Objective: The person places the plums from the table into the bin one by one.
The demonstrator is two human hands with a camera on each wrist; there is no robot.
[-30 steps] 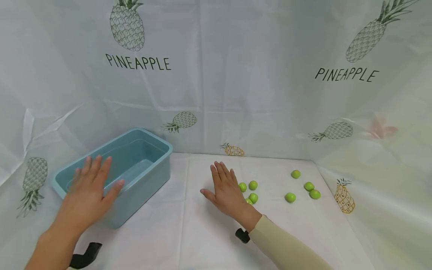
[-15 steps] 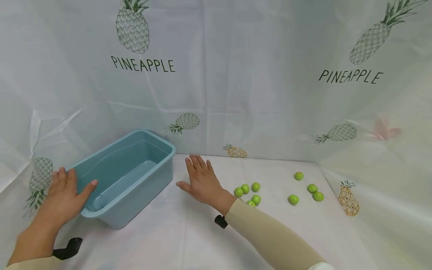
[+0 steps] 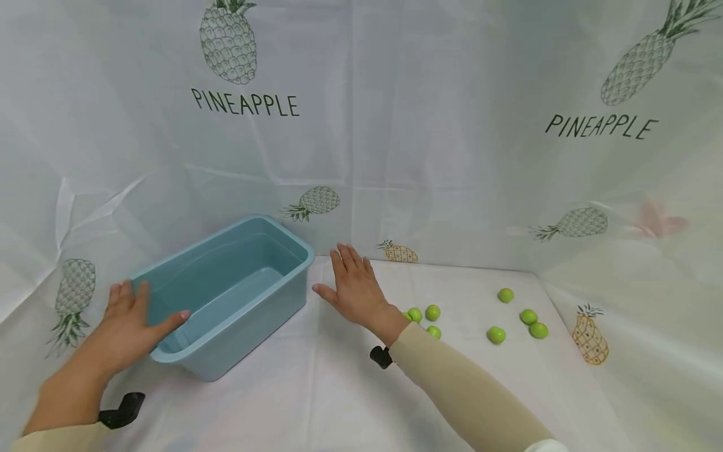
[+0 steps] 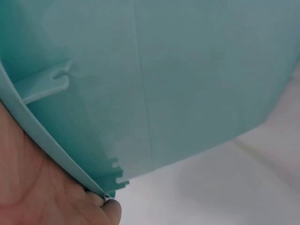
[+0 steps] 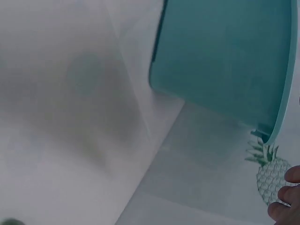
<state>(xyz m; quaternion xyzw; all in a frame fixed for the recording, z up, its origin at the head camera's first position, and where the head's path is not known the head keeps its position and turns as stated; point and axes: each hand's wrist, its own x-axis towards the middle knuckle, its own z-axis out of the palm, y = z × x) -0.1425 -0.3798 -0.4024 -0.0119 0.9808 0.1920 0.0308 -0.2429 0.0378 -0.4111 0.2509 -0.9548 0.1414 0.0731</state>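
Note:
A blue-green plastic bin (image 3: 237,336) stands at an angle on the left side of the table. Against its near left end lies my left hand (image 3: 127,329), the palm touching the rim (image 4: 44,138) and the thumb reaching over it. The fingers look extended. My right hand (image 3: 361,285) hovers just right of the bin's far right corner, fingers straight and holding nothing. Its fingertips (image 5: 281,208) show apart from the bin in the right wrist view. Small green round fruits (image 3: 432,312) lie just right of that hand, some partly hidden by the wrist and sleeve.
Several more green fruits (image 3: 496,334) lie spread toward the right side of the table. A white tablecloth (image 3: 339,389) covers the surface. Behind it rises a white curtain (image 3: 429,125) printed with pineapples, close to the bin's far side.
The left hand went from above the bin to its left end. The bin has since shifted right. The right hand moved left toward the bin, then a little right again.

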